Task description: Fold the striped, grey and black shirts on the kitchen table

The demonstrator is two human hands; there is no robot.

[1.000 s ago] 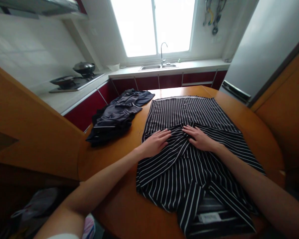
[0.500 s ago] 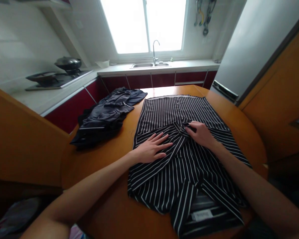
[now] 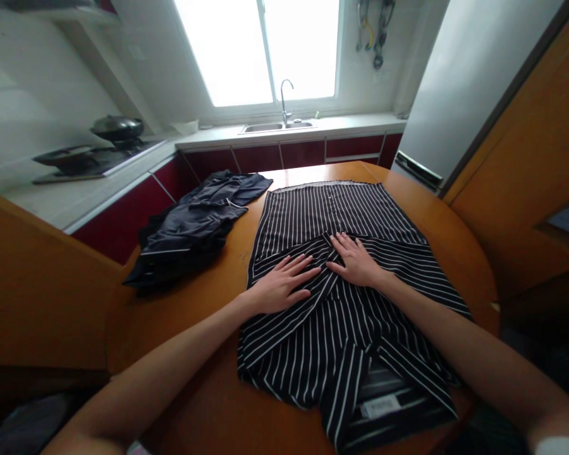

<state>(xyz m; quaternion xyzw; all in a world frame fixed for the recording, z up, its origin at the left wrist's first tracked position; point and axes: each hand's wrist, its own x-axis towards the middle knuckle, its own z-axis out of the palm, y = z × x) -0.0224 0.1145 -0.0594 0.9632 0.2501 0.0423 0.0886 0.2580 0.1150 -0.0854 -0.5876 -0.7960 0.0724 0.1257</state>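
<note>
A black shirt with white stripes (image 3: 308, 212) lies spread on the table, its collar and white label towards me and its hem at the far side. Its sleeves are folded inward across the front and meet near the middle. My left hand (image 3: 282, 285) rests flat on the sleeve at the left, fingers spread. Just to the right, my right hand (image 3: 355, 259) lies flat over the crossed sleeve ends, fingers stretched out and touching the cloth. Neither hand grips anything.
Dark folded clothes (image 3: 194, 221) lie in a heap at the table's left. The round wooden table (image 3: 180, 344) carries both. Beyond stand a counter with a sink (image 3: 277, 126), a stove with a lidded pan (image 3: 117, 128) at left, and a grey fridge (image 3: 469, 82) at right.
My right hand has let go of the sleeve end it was pinching and now lies flat on it, a little further left. My left hand stays flat on the shirt.
</note>
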